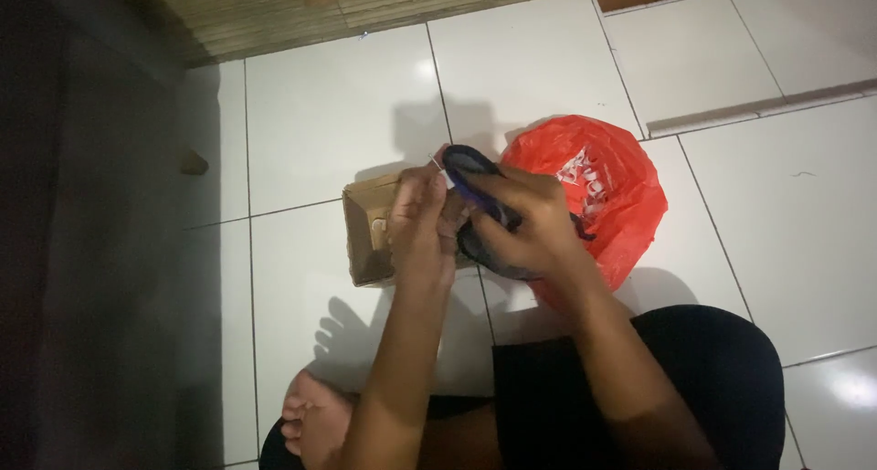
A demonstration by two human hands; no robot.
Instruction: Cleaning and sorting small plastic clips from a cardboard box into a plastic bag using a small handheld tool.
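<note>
My right hand grips a dark blue sandal by its sole, holding it up over the floor. My left hand is closed beside the sandal, pinching something thin and pale at its fingertips near the sandal's upper end; what it is I cannot tell. Both hands hover above a small open cardboard box lying on the white tiles. A red plastic bag with white print lies just right of the hands.
I sit on a white tiled floor, my bare foot at lower left and my knee in black shorts at lower right. A woven mat edge runs along the top. Dark shadow fills the left side.
</note>
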